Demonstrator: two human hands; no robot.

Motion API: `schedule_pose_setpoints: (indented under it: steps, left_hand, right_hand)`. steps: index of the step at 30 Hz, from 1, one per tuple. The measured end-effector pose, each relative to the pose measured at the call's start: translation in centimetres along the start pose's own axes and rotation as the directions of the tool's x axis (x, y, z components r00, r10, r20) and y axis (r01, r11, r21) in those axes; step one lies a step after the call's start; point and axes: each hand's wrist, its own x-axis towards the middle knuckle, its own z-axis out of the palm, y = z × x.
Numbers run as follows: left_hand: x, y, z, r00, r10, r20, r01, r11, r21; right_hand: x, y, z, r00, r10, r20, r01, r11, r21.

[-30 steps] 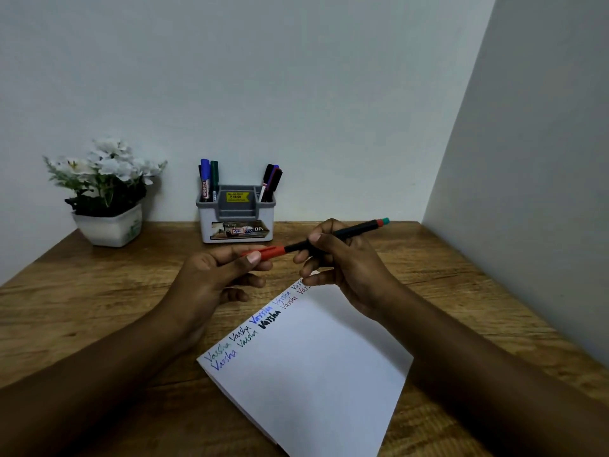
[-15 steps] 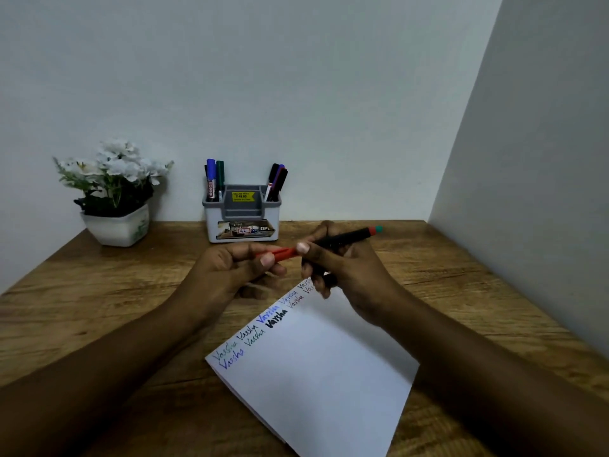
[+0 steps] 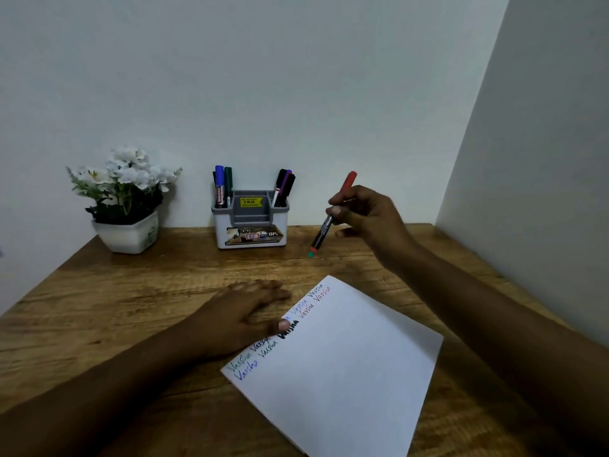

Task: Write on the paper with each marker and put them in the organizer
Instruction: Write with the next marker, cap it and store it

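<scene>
The right hand [image 3: 365,219] pinches the red-capped marker [image 3: 322,231], tilted, beside the organizer [image 3: 250,222]; the left hand [image 3: 244,316] lies flat, fingers [image 3: 263,288] straight, thumb on the paper [image 3: 346,357].

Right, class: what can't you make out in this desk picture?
Head view:
- Lower halves of the stored markers: hidden inside the organizer.
- Print on the yellow label: too small.
- Some writing on the paper: under the left hand.
- Paper's near corner: cut by the bottom edge.
</scene>
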Motion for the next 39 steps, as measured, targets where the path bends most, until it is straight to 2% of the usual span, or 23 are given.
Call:
schedule_pose_setpoints:
  steps: [2, 6, 13, 16, 20, 25, 28, 31, 34, 39]
  left_hand:
    - [0.1, 0.0, 0.1, 1.000, 0.002, -0.013, -0.002, 1.000, 0.020]
    - [0.1, 0.1, 0.2, 1.000, 0.005, -0.030, -0.004, 1.000, 0.014]
    - [0.1, 0.3, 0.1, 1.000, -0.002, -0.030, 0.002, 1.000, 0.010]
    - [0.2, 0.3, 0.1, 1.000, -0.010, -0.018, 0.011, 1.000, 0.008]
    - [0.2, 0.4, 0.0, 1.000, -0.018, -0.019, 0.018, 1.000, 0.005]
    - [0.3, -0.1, 0.2, 0.999, -0.006, -0.036, 0.006, 1.000, 0.005]
    - [0.5, -0.1, 0.3, 0.999, 0.000, -0.035, 0.000, 1.000, 0.006]
    - [0.6, -0.1, 0.2, 1.000, -0.005, -0.030, 0.005, 1.000, 0.006]
    - [0.6, -0.2, 0.3, 0.999, 0.004, -0.046, -0.004, 1.000, 0.011]
    - [0.3, 0.0, 0.1, 0.997, 0.003, -0.071, -0.004, 1.000, -0.025]
  right_hand:
    - [1.9, 0.5, 1.3, 0.997, -0.006, -0.079, 0.007, 1.000, 0.003]
    - [6.4, 0.5, 3.2, 0.964, -0.114, -0.241, 0.095, 0.991, -0.090]
    - [11.7, 1.6, 4.9, 0.917, -0.259, -0.303, 0.148, 0.927, -0.344]
    - [12.1, 2.5, 5.5, 0.937, -0.288, -0.199, 0.164, 0.863, -0.478]
    - [11.9, 4.0, 6.9, 0.935, -0.349, -0.059, 0.222, 0.709, -0.669]
    - [12.0, 4.5, 6.3, 0.948, -0.316, -0.029, 0.215, 0.708, -0.673]
    - [12.1, 4.8, 6.1, 0.951, -0.306, 0.053, 0.226, 0.562, -0.795]
    - [12.1, 4.7, 6.1, 0.977, -0.210, 0.046, 0.172, 0.635, -0.753]
    - [11.0, 4.1, 5.3, 0.982, -0.189, 0.004, 0.134, 0.680, -0.721]
    - [4.8, 3.4, 3.1, 0.987, -0.140, 0.076, 0.151, 0.666, -0.730]
